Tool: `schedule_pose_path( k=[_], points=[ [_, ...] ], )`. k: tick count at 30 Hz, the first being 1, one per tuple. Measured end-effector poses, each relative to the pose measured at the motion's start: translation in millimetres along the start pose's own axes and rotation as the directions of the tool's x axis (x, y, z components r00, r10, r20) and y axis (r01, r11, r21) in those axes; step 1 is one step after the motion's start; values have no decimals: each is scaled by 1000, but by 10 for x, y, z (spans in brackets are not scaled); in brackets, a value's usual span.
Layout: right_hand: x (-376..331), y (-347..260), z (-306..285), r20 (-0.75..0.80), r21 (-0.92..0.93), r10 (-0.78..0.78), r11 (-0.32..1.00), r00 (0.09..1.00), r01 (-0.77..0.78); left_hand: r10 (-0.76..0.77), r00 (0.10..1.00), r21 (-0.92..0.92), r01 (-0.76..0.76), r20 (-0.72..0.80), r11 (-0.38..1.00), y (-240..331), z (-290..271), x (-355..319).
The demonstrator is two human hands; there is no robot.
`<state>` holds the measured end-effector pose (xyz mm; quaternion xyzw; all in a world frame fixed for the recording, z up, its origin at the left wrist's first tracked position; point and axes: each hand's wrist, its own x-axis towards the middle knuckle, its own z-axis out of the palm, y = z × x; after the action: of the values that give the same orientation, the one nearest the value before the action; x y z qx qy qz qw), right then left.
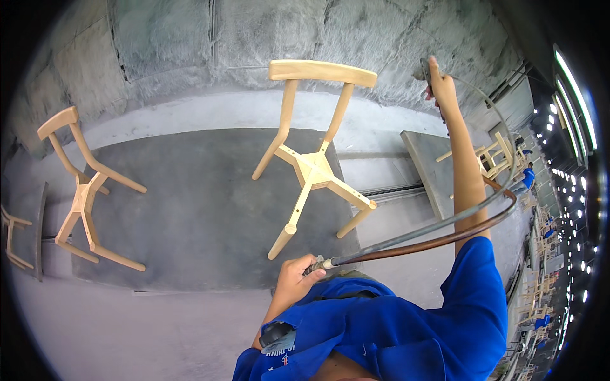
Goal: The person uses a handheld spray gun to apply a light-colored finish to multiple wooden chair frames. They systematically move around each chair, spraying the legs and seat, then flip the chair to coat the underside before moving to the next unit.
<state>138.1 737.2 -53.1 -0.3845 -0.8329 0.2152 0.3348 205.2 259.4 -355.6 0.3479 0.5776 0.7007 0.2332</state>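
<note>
My right hand [443, 91], raised at the upper right, is closed around a dark spray gun [428, 77]; most of its body is hidden by the fingers. A thin grey hose [492, 105] curves away from the gun. Low at centre, my left hand [296, 278] grips a metal hose fitting [319, 264], from which a grey hose and a brown hose [438, 239] loop out to the right. Between and ahead of my hands, apart from both, a pale wooden chair frame [316, 170] without a seat stands on a dark grey board [197, 203].
A second seatless chair frame [81, 190] stands on the board's left end, and part of another [14, 238] shows at far left. A grey, coated wall [267, 38] rises behind. At right are another dark board [429, 165], more chair frames [492, 159] and distant people in blue.
</note>
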Motion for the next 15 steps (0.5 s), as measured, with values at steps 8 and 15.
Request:
schedule_pose_path(
  k=[8,15],
  points=[
    [-960,328,477,189,587,-269,802,944,111,-58,998,21,57,22,998,6,369,105],
    [-758,863,94,452,774,-171,563,875,-290,-178,983,119,183,-52,976,261,1144,152]
  ],
)
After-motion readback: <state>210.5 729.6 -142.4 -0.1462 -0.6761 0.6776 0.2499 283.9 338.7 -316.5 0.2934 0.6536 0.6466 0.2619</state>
